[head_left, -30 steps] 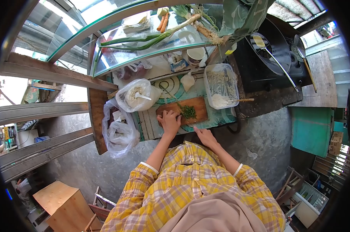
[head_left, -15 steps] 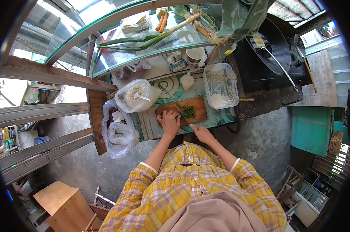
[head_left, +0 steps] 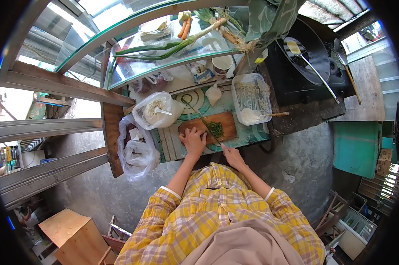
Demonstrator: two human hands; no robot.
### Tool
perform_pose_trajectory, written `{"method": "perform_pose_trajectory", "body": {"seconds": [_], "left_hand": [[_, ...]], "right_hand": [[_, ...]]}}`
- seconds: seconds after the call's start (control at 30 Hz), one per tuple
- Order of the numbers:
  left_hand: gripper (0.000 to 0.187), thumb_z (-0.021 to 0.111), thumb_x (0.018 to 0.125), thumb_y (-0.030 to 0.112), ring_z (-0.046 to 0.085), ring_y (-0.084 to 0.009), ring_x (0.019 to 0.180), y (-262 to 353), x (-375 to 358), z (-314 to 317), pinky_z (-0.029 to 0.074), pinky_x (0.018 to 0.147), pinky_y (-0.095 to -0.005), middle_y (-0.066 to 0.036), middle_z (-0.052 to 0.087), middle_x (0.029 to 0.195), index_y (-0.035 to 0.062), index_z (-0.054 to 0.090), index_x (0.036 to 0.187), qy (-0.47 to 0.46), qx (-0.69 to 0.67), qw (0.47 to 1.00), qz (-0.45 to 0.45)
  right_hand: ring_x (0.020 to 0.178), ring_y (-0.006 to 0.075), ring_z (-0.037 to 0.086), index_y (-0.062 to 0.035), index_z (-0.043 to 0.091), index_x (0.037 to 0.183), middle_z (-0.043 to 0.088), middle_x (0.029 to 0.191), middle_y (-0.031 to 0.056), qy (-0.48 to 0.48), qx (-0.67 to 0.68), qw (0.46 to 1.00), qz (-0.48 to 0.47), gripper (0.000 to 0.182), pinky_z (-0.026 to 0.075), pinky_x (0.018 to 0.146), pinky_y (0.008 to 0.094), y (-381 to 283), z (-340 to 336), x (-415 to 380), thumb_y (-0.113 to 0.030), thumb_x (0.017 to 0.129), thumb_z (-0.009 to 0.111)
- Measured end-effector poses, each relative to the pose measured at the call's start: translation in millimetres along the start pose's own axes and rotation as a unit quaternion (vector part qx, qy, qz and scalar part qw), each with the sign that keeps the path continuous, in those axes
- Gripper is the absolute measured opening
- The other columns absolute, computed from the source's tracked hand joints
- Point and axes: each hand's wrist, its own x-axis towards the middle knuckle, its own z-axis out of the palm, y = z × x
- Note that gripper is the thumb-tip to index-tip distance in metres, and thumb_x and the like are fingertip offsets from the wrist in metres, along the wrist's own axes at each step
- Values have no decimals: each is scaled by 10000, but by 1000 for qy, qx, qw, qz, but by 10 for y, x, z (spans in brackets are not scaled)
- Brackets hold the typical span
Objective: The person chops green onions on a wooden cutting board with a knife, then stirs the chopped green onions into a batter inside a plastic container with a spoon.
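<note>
My right hand [head_left: 233, 157] is closed around the handle of a knife [head_left: 212, 132]. Its thin blade slants up and left across a wooden cutting board [head_left: 229, 125]. Chopped green leaves [head_left: 215, 128] lie in a small heap on the board, just right of the blade. On the board's left part, my left hand [head_left: 193, 141] presses down with bent fingers, close beside the blade. What lies beneath those fingers is hidden; I cannot tell what they hold.
Left of the board are an open plastic bag [head_left: 152, 110] with a white spoon and another plastic bag [head_left: 139, 154]. A clear tub [head_left: 252, 95] with white powder stands right, near a stove [head_left: 296, 84]. Green onions [head_left: 182, 46] lie on the glass shelf [head_left: 157, 66] above.
My right hand has shifted slightly right and down with the knife, and the blade lies more plainly across the board beside the greens. My left hand stays almost in place.
</note>
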Motion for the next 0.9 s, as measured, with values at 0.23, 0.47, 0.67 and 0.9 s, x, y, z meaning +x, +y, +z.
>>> {"method": "perform_pose_trajectory", "body": {"seconds": [0.23,0.47,0.67,0.9], "left_hand": [[108,722,715,230,499,-215,928,-5,18,-31,286,854,-503,14,592,840,153,709,790,-15,-4,1000,-7],[109,723,712,230,501,-214,936,-9,29,-51,286,862,-516,14,600,840,148,705,783,-21,-18,1000,-9],[111,726,712,235,502,-215,934,-21,30,-26,287,863,-518,14,606,838,147,702,774,-19,-16,1000,-10],[106,729,708,232,500,-210,926,-28,29,-23,285,858,-513,22,603,828,147,699,764,-17,-14,1000,-9]], "right_hand": [[701,379,571,66,574,779,591,709,235,-13,-25,1000,1,665,433,697,438,-134,-40,-84,-556,938,399],[784,428,590,64,591,806,604,759,269,7,-22,1000,1,641,437,725,451,-98,32,-106,-535,940,406],[799,433,593,62,593,815,611,776,271,11,-19,1000,13,634,437,730,456,-98,54,-116,-531,940,408],[806,427,598,54,611,840,620,795,267,1,-48,999,7,651,438,734,449,-98,4,-100,-553,937,396]]}}
